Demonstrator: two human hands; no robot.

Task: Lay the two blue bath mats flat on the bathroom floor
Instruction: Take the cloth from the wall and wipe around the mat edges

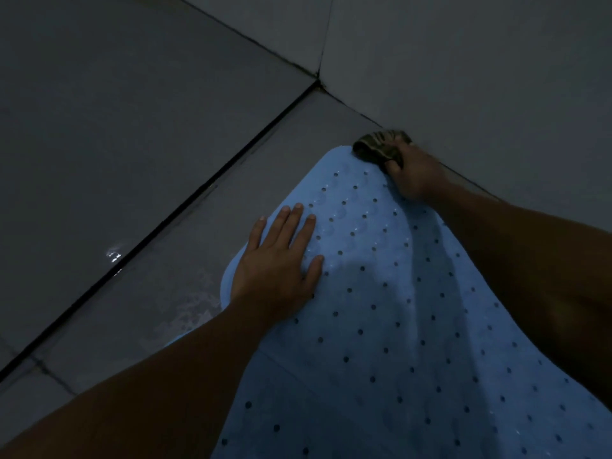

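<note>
floor (99, 144): grey tiles, dark grout line running diagonally, wet glint beside the line, wet patch just left of the mat.
left hand (278, 260): palm down, fingers straight and spread, pressing flat on the left edge of the blue mat.
blue mat (381, 293): pale blue, dotted with small holes, spread on the floor toward the corner, far end close to the wall.
right hand (410, 173): fingers curled round a dark patterned cloth (377, 147) at the mat's far right corner.
wall (496, 77): grey tiles, meeting the floor just beyond the right hand.
</note>
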